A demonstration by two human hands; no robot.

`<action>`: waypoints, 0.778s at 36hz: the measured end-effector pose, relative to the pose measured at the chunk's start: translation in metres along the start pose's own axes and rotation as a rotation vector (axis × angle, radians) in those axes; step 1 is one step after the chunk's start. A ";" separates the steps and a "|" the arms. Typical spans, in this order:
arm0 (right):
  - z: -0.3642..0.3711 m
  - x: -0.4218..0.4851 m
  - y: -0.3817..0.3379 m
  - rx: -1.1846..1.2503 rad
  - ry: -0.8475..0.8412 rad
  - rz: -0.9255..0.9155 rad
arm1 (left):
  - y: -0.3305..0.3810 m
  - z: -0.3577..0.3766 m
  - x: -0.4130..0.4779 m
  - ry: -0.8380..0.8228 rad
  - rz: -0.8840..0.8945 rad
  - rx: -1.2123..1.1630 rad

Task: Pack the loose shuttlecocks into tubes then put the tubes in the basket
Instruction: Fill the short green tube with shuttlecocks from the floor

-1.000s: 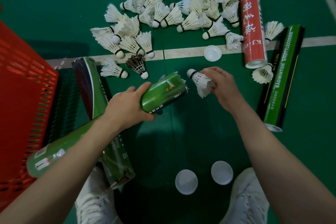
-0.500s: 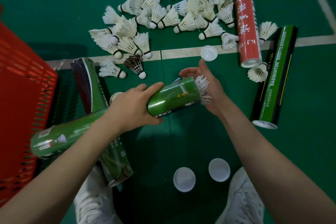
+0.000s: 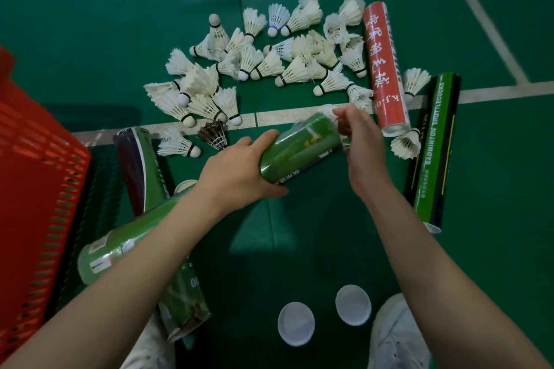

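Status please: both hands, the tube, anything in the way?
Left hand grips green tube, raised. Right hand at its mouth; grip unclear. Many loose shuttlecocks beyond. Path to red basket looks open.

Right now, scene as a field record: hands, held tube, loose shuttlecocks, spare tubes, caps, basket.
left hand: grips the green tube around its body
right hand: at the tube's mouth, fingers curled; whether it holds anything is hidden
loose shuttlecocks: many, piled beyond the hands
spare tubes: red tube and green-black tube on the right, dark tube on the left, all lying down
caps: two white, nearest the camera
basket: red, far left; inside not visible
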State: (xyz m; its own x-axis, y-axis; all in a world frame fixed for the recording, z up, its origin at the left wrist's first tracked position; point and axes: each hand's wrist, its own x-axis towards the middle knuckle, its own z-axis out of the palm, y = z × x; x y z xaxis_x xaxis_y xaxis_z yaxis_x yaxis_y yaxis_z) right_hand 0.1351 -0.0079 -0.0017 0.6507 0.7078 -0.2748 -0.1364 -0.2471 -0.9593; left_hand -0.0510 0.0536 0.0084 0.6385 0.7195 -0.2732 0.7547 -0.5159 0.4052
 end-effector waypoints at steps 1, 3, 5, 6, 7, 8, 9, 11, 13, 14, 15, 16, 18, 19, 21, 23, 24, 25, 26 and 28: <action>-0.002 -0.002 0.000 -0.001 -0.008 -0.038 | 0.003 0.000 0.003 -0.006 -0.011 -0.001; -0.005 -0.007 0.004 -0.044 -0.048 -0.115 | 0.009 0.003 0.006 -0.022 -0.036 0.005; -0.008 -0.011 0.011 -0.192 -0.079 -0.170 | 0.013 0.008 0.006 -0.043 -0.065 0.007; -0.010 -0.013 0.015 -0.252 -0.092 -0.180 | 0.014 0.011 0.006 -0.058 -0.077 0.009; -0.013 -0.016 0.017 -0.281 -0.106 -0.170 | 0.014 0.014 0.005 -0.076 -0.086 0.013; -0.015 -0.018 0.019 -0.282 -0.120 -0.143 | 0.015 0.017 0.003 -0.092 -0.091 0.021; -0.018 -0.020 0.019 -0.266 -0.138 -0.104 | 0.015 0.020 0.002 -0.105 -0.093 0.030; -0.026 -0.020 0.019 -0.236 -0.202 0.002 | 0.015 0.025 -0.003 -0.121 -0.083 0.047; -0.033 -0.018 0.017 -0.273 -0.316 0.095 | 0.015 0.029 -0.007 -0.125 -0.063 0.060; -0.036 -0.017 0.017 -0.300 -0.363 0.124 | 0.016 0.031 -0.008 -0.124 -0.055 0.068; -0.039 -0.015 0.016 -0.316 -0.396 0.144 | 0.017 0.032 -0.009 -0.123 -0.051 0.075; -0.041 -0.015 0.015 -0.321 -0.414 0.161 | 0.018 0.033 -0.010 -0.123 -0.050 0.080; -0.045 -0.013 0.013 -0.316 -0.430 0.186 | 0.020 0.034 -0.011 -0.110 -0.041 0.085; -0.046 -0.012 0.011 -0.308 -0.435 0.195 | 0.021 0.034 -0.011 -0.098 -0.034 0.089; -0.047 -0.010 0.010 -0.289 -0.448 0.212 | 0.022 0.033 -0.010 -0.073 -0.021 0.118; -0.047 -0.008 0.010 -0.269 -0.467 0.225 | 0.023 0.031 -0.009 -0.053 -0.010 0.160; -0.047 -0.008 0.011 -0.254 -0.475 0.233 | 0.023 0.031 -0.008 -0.045 -0.004 0.179; -0.047 -0.008 0.012 -0.240 -0.481 0.241 | 0.023 0.030 -0.008 -0.038 0.003 0.193; -0.047 -0.008 0.013 -0.230 -0.490 0.246 | 0.022 0.029 -0.009 -0.033 0.010 0.203; -0.047 -0.008 0.014 -0.220 -0.514 0.254 | 0.022 0.029 -0.009 -0.025 0.018 0.218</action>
State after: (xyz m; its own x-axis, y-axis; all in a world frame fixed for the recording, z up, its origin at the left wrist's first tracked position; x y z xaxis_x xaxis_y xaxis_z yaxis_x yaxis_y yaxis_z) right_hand 0.1632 -0.0484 -0.0103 0.1667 0.8237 -0.5419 -0.0466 -0.5424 -0.8388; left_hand -0.0356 0.0224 -0.0058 0.6536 0.6988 -0.2907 0.7562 -0.6188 0.2127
